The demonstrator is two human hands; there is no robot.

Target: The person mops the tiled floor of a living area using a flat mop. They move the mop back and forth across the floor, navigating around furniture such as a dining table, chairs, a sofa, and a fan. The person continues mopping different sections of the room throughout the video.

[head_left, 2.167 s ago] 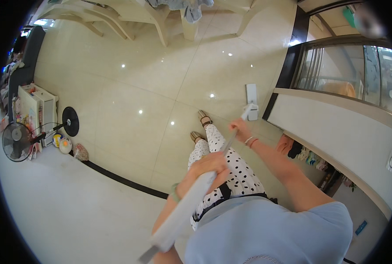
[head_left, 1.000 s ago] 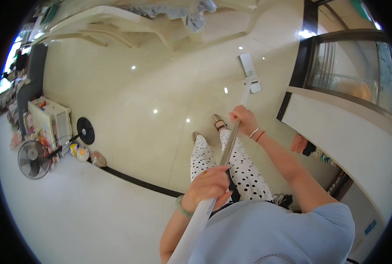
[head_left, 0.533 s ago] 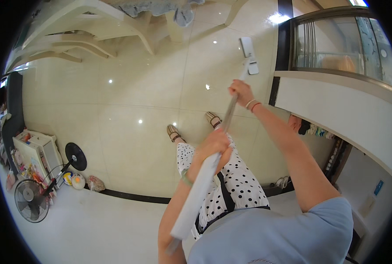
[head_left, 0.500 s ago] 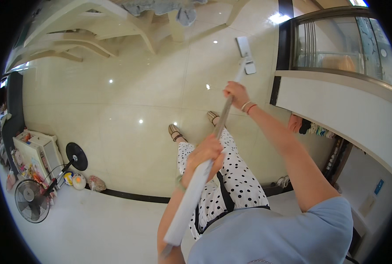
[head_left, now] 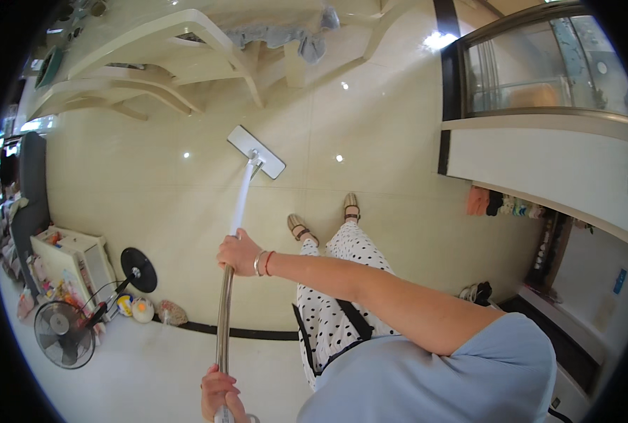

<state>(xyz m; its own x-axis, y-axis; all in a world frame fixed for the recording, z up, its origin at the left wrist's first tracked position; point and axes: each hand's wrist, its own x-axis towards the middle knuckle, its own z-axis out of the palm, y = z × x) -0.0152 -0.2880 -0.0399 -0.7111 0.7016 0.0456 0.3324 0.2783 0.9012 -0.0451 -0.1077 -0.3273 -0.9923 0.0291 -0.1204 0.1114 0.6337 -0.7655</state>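
Observation:
A flat mop (head_left: 241,201) stands slanted, its white rectangular head (head_left: 268,161) resting on the cream tiled floor ahead and to the left. My right hand (head_left: 240,252) is wrapped around the pole where its white part meets the metal part. That arm reaches across the front of my body, with a bangle and a red band at the wrist. Lower on the pole, near the bottom edge of the view, my left hand (head_left: 220,393) grips it too. The pole's end below this hand is cut off by the frame.
Pale curved-leg chairs (head_left: 180,53) stand at the far left. A standing fan (head_left: 64,333), a white cabinet (head_left: 74,261) and small items line the left wall. On the right are a white cabinet (head_left: 539,158) and shoes (head_left: 476,292). My sandalled feet (head_left: 352,206) are just behind the mop head.
The mop head has swung left across the floor from the far right. Both my hands have moved left with the pole, and my left hand is lower in view.

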